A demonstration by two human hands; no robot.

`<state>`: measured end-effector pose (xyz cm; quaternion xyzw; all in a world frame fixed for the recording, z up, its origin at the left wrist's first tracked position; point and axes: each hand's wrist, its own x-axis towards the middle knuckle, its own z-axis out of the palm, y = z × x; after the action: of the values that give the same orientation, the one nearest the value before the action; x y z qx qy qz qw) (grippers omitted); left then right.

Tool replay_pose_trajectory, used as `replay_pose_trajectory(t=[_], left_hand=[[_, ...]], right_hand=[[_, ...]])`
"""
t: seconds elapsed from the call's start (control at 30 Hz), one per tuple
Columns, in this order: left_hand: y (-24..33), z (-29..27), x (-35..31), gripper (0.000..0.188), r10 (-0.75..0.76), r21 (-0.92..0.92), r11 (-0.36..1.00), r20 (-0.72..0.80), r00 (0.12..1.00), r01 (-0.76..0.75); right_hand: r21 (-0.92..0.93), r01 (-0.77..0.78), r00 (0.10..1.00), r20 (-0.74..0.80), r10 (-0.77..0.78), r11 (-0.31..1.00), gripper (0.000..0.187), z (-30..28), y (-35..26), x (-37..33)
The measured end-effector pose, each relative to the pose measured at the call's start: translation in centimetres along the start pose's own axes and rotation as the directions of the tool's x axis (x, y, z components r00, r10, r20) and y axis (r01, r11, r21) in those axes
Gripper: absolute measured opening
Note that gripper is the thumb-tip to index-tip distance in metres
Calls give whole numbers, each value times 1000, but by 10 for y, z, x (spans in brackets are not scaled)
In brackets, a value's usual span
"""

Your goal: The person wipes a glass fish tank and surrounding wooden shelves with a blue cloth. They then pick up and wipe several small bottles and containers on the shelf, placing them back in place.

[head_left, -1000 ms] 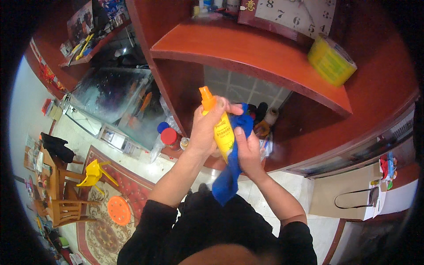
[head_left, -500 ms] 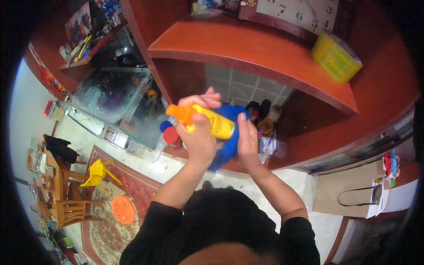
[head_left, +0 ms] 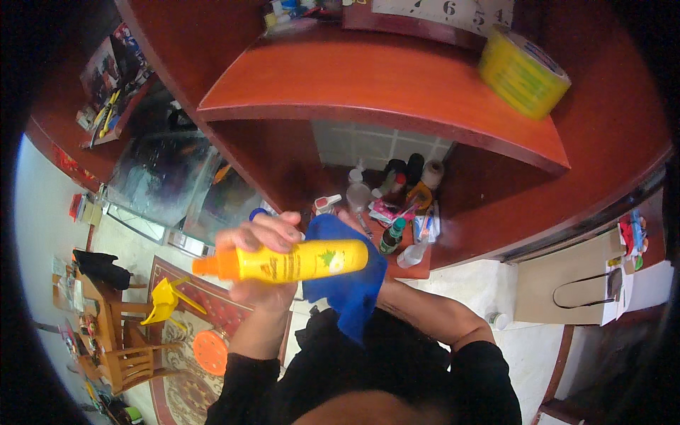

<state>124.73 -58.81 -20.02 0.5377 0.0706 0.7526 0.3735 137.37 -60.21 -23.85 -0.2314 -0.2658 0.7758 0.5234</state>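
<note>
My left hand [head_left: 263, 232] is wrapped round a yellow bottle [head_left: 329, 258] with an orange top, tilted onto its side so the top points left. Just right of it and partly behind it hangs a blue cloth [head_left: 358, 301]. My right hand [head_left: 353, 222] holds this cloth from behind; a few fingertips show above its upper edge, while the palm is hidden. Bottle and cloth overlap in view, and whether they touch I cannot tell.
A red-brown shelf unit [head_left: 368, 78] stands ahead, with a roll of yellow tape [head_left: 524, 74] on its upper board. In the lower niche are a small green bottle [head_left: 392, 237], a clear pump bottle [head_left: 358, 188] and several other containers. An orange stool [head_left: 210, 352] stands at lower left.
The bottle has come closer, moved lower and left, and turned more level. The cloth has come down toward my body, uncovering things in the niche. My right hand has gone behind the cloth.
</note>
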Motion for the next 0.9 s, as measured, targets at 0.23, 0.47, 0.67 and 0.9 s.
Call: replay_pose_trajectory(t=[0.23,0.47,0.67,0.9], left_hand=[[-15,-18,26,58,24,273,961,26,999,-31],[-118,-6,48,40,-510,712,600,-10,860,364],[-239,-17,46,50,-610,835,511,187,770,202],[-320,-23,26,57,-738,947,304,168,653,100]], right_hand=[[-62,-408,901,-189,391,911,33,-16,-3,-31],[-316,-303,943,-234,236,899,32,-40,-36,-74],[-423,-265,920,-380,95,867,34,-70,-24,-110],[-398,-180,868,-494,-45,899,35,-79,-26,-143]])
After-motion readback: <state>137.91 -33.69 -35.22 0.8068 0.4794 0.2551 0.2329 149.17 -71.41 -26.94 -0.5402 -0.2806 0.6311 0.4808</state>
